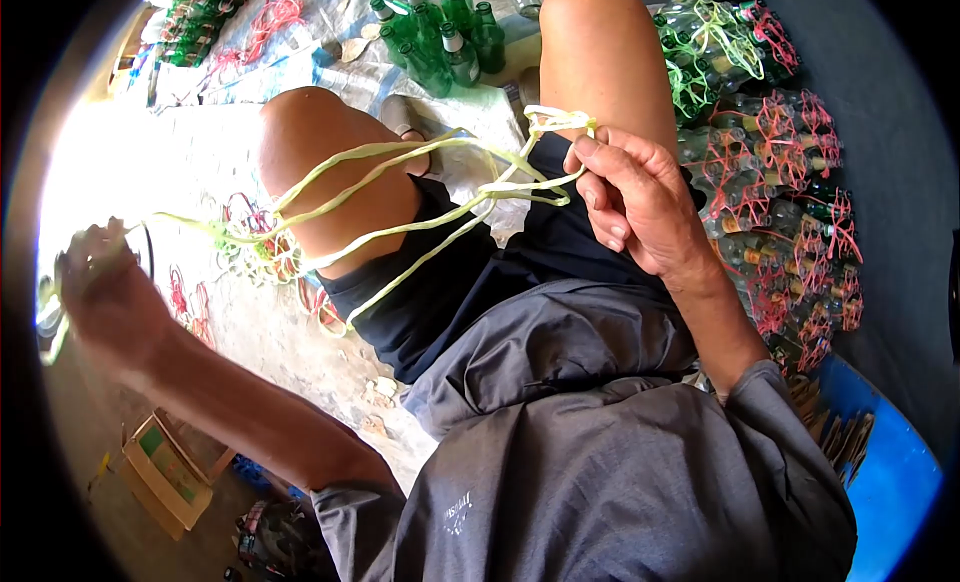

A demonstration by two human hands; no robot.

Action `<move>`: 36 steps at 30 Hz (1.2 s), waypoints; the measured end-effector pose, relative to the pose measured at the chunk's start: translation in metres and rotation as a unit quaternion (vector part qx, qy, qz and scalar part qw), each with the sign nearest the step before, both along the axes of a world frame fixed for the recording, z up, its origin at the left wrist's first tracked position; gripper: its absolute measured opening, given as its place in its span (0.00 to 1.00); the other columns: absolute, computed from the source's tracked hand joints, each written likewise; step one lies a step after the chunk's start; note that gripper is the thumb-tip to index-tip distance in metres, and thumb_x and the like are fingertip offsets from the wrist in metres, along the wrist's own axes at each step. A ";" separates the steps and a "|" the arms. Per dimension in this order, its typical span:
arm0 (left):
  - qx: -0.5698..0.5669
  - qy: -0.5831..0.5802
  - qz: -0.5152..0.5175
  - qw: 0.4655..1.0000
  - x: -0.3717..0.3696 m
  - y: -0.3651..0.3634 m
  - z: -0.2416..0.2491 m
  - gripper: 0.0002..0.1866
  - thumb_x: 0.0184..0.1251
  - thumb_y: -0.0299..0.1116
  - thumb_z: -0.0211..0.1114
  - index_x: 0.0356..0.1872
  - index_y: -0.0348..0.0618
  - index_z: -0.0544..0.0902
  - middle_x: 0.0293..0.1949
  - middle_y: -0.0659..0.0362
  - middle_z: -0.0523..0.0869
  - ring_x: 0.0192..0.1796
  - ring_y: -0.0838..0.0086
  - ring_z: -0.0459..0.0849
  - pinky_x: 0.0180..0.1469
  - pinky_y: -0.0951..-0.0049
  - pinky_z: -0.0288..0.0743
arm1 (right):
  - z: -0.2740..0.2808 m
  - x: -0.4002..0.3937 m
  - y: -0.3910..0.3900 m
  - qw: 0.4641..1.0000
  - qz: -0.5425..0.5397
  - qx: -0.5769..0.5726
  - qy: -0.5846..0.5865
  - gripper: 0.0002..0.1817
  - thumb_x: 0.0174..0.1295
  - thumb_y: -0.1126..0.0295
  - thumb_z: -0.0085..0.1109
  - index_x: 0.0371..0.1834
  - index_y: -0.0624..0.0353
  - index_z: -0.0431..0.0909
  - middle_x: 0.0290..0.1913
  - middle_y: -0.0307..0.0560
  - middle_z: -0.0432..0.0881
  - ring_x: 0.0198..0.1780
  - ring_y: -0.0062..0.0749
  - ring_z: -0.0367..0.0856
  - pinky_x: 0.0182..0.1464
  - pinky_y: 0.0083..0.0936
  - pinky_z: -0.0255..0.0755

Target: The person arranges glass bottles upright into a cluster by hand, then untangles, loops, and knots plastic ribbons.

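A pale yellow-green plastic string (385,232) stretches in several loose strands across my lap, with a knotted loop at its right end. My right hand (635,197) is closed, pinching that knotted end between thumb and fingertips above my right thigh. Out at the far left, my left hand (110,297) is raised in bright light with its fingers curled. One strand runs up to it and a pale length shows beyond it, so it grips the string. Glare and blur hide the fingertips there.
Green glass bottles (440,37) stand ahead of my knees. Stacked clear bottles tied with red string (780,212) line the right side, near a blue container (890,472). A cardboard box (165,472) lies lower left. Netted string (255,242) lies beside my left knee.
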State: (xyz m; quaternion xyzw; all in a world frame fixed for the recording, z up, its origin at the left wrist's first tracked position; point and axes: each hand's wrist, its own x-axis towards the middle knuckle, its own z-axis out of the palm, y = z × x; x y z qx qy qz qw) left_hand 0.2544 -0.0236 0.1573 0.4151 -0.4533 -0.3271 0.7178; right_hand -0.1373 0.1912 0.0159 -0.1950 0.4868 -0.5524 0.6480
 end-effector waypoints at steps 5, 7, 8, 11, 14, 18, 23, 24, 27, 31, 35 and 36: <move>0.110 -0.286 -0.153 0.940 -0.101 0.046 -0.052 0.15 0.82 0.32 0.62 0.60 0.33 0.84 0.44 0.53 0.89 0.37 0.77 0.84 0.42 0.76 0.79 | 0.003 0.003 0.000 1.000 0.006 0.010 0.016 0.14 0.79 0.61 0.58 0.41 0.60 0.81 0.22 0.32 0.73 0.13 0.11 0.63 0.14 0.13 0.60; 0.108 -0.303 -0.240 0.916 -0.146 0.069 -0.077 0.13 0.81 0.31 0.63 0.59 0.35 0.83 0.39 0.57 0.89 0.34 0.79 0.82 0.37 0.75 0.75 | 0.002 0.003 0.000 1.000 0.011 0.009 0.015 0.14 0.79 0.61 0.58 0.41 0.60 0.81 0.22 0.32 0.73 0.13 0.11 0.63 0.14 0.14 0.59; 0.099 -0.259 -0.271 0.922 -0.160 0.073 -0.091 0.12 0.80 0.31 0.64 0.57 0.35 0.83 0.35 0.58 0.89 0.33 0.80 0.82 0.35 0.75 0.74 | 0.001 0.003 0.000 1.000 0.013 0.008 0.015 0.14 0.79 0.61 0.58 0.41 0.60 0.81 0.22 0.32 0.73 0.13 0.11 0.63 0.14 0.14 0.59; 0.143 -0.490 -0.373 0.775 -0.177 0.073 -0.076 0.10 0.74 0.30 0.67 0.50 0.37 0.81 0.34 0.51 0.91 0.35 0.71 0.90 0.35 0.68 0.80 | 0.003 0.004 0.000 0.999 0.015 0.018 0.022 0.14 0.79 0.60 0.59 0.41 0.60 0.81 0.22 0.32 0.73 0.13 0.12 0.62 0.14 0.14 0.59; 0.123 -0.532 -0.384 0.745 -0.187 0.064 -0.109 0.14 0.71 0.34 0.72 0.48 0.35 0.83 0.32 0.54 0.87 0.33 0.77 0.85 0.33 0.72 0.76 | 0.000 0.002 0.000 1.000 0.015 0.009 0.007 0.15 0.79 0.60 0.59 0.41 0.61 0.82 0.23 0.34 0.75 0.13 0.12 0.64 0.15 0.16 0.63; 0.110 -0.571 -0.425 0.694 -0.195 0.066 -0.116 0.19 0.64 0.37 0.76 0.47 0.33 0.83 0.35 0.49 0.90 0.35 0.66 0.89 0.40 0.62 0.81 | -0.002 0.000 -0.001 1.000 0.022 0.001 0.004 0.15 0.79 0.60 0.58 0.41 0.61 0.83 0.23 0.34 0.76 0.14 0.12 0.64 0.16 0.15 0.64; 0.121 -0.588 -0.484 0.637 -0.196 0.066 -0.126 0.18 0.66 0.37 0.72 0.46 0.32 0.82 0.32 0.45 0.88 0.34 0.64 0.88 0.40 0.60 0.79 | -0.003 -0.003 -0.002 1.000 0.024 -0.004 -0.005 0.14 0.80 0.61 0.58 0.42 0.62 0.82 0.24 0.34 0.76 0.14 0.12 0.65 0.16 0.15 0.65; 0.120 -0.585 -0.497 0.630 -0.195 0.066 -0.127 0.17 0.66 0.37 0.72 0.45 0.32 0.82 0.32 0.45 0.88 0.33 0.64 0.87 0.40 0.61 0.79 | -0.003 -0.003 -0.002 1.000 0.025 -0.006 -0.005 0.14 0.80 0.61 0.58 0.42 0.62 0.82 0.24 0.33 0.76 0.14 0.12 0.65 0.16 0.15 0.65; 0.121 -0.577 -0.529 0.610 -0.192 0.066 -0.128 0.17 0.67 0.37 0.72 0.45 0.31 0.81 0.31 0.45 0.87 0.31 0.65 0.85 0.39 0.61 0.78 | -0.003 -0.003 -0.001 1.000 0.025 -0.007 -0.006 0.14 0.80 0.61 0.57 0.43 0.62 0.82 0.24 0.33 0.75 0.15 0.12 0.65 0.16 0.15 0.65; 0.158 -0.548 -0.550 0.611 -0.192 0.069 -0.120 0.17 0.64 0.36 0.70 0.44 0.31 0.81 0.32 0.41 0.87 0.35 0.56 0.87 0.42 0.58 0.80 | -0.002 -0.003 0.000 1.000 0.022 -0.001 -0.006 0.14 0.80 0.61 0.58 0.43 0.62 0.82 0.24 0.33 0.75 0.15 0.12 0.65 0.16 0.15 0.65; 0.166 -0.512 -0.575 0.616 -0.188 0.068 -0.121 0.16 0.63 0.36 0.70 0.42 0.31 0.80 0.31 0.42 0.86 0.35 0.56 0.87 0.42 0.58 0.80 | 0.000 -0.001 -0.001 1.000 0.013 0.008 0.004 0.14 0.78 0.59 0.61 0.41 0.59 0.82 0.23 0.32 0.74 0.13 0.12 0.64 0.15 0.14 0.62; 0.168 -0.510 -0.576 0.616 -0.187 0.068 -0.120 0.16 0.63 0.36 0.70 0.41 0.31 0.80 0.31 0.42 0.86 0.35 0.56 0.87 0.42 0.58 0.79 | -0.001 -0.001 -0.001 1.000 0.013 0.008 0.003 0.14 0.78 0.59 0.61 0.41 0.59 0.82 0.23 0.32 0.74 0.13 0.12 0.64 0.15 0.14 0.62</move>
